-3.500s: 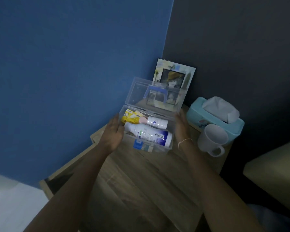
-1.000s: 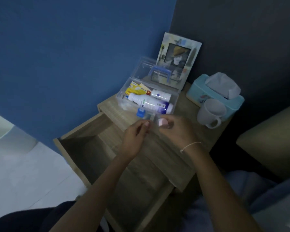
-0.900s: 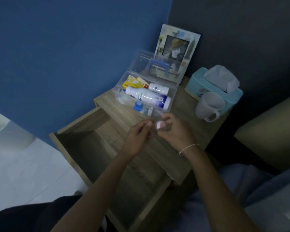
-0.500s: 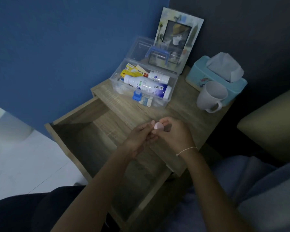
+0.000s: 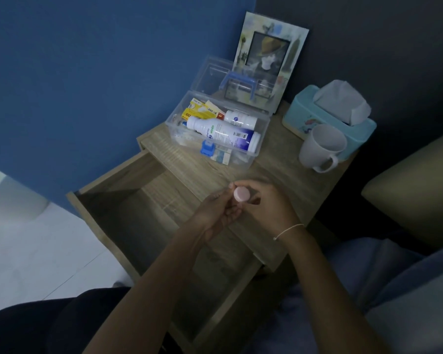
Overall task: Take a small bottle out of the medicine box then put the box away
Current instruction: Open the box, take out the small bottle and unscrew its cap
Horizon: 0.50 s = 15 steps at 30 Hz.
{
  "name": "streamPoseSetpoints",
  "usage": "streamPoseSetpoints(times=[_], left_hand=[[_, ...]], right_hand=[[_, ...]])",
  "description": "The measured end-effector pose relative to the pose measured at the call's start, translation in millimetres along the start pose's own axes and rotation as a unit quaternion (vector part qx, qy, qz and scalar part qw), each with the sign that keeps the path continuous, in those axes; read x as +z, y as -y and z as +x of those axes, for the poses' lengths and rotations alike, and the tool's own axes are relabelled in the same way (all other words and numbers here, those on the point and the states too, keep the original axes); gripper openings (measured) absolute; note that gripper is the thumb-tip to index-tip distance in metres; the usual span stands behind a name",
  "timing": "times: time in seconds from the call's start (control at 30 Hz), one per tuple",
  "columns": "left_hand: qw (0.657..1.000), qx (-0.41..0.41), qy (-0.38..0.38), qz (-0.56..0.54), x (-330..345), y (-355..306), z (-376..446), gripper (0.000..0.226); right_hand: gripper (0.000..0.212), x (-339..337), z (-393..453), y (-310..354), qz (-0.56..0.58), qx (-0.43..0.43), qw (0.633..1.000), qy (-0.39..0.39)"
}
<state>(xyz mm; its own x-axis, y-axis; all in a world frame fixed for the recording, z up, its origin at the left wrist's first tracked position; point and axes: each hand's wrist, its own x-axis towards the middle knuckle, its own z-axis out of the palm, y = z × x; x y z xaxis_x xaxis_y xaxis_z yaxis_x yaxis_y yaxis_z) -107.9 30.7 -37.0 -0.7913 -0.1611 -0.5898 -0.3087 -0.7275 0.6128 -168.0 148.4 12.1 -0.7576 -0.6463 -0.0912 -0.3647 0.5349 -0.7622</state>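
Note:
A small bottle with a pale pink cap (image 5: 241, 194) is held between both hands above the front edge of the bedside table. My right hand (image 5: 269, 208) wraps its body, which stays hidden. My left hand (image 5: 219, 209) pinches it from the left with its fingertips. The clear plastic medicine box (image 5: 262, 134) stands farther back on the tabletop, its lid with a blue handle tipped open. Inside lie a large white bottle, a smaller white bottle and yellow packets.
The wooden bedside table (image 5: 287, 182) has its drawer (image 5: 128, 200) pulled out to the left under my forearms. A white mug (image 5: 320, 149), a blue tissue box (image 5: 327, 116) and a picture frame (image 5: 271, 51) stand at the back. A bed edge (image 5: 414, 185) lies right.
Both hands left the sides of the box and came toward me with the pink-capped bottle. The view has tilted down, showing more of the drawer.

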Motion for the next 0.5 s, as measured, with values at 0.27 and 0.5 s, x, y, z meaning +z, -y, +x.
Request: streamPoseSetpoints(times=[0.27,0.5], left_hand=[[1.0,0.001,0.018,0.017,-4.3,-0.9,2.9,0.03],[0.999,0.011,0.047,0.024,-3.5,-3.3,1.6,0.032]], right_hand=[[0.034,2.0,-1.5,-5.2,-0.042,0.057,0.996,-0.052],[0.049,8.2,-0.9,-2.6,-0.062,0.061,0.995,-0.044]])
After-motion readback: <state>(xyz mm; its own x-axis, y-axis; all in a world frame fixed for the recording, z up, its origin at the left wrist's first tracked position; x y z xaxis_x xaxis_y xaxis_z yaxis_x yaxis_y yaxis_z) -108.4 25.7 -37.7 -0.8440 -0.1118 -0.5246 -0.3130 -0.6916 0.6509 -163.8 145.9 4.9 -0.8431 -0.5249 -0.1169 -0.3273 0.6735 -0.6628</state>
